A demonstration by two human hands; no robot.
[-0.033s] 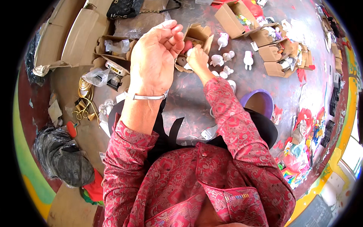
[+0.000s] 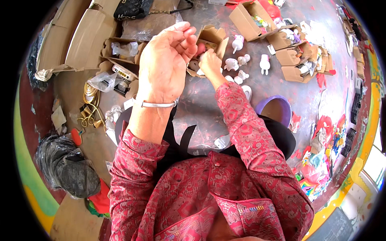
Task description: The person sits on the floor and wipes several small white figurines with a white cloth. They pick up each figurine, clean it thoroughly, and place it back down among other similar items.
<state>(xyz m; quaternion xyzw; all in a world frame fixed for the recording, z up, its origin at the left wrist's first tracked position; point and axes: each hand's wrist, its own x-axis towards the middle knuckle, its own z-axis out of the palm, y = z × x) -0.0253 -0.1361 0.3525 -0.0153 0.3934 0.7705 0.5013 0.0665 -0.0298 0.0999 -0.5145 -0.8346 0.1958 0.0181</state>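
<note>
Little has moved — our left hand (image 2: pixel 163 66) hangs loosely curled, apart; our right hand (image 2: pixel 211 63) apparently works at the open cardboard box (image 2: pixel 212 35), grip hidden — withdrawal would call for clearance.

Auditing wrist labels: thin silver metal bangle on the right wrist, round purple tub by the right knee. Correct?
No: the head view shows the thin silver metal bangle on the wrist of the left hand. The round purple tub is as stated.

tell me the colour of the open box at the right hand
The box is brown, and shows best in the head view.
</note>
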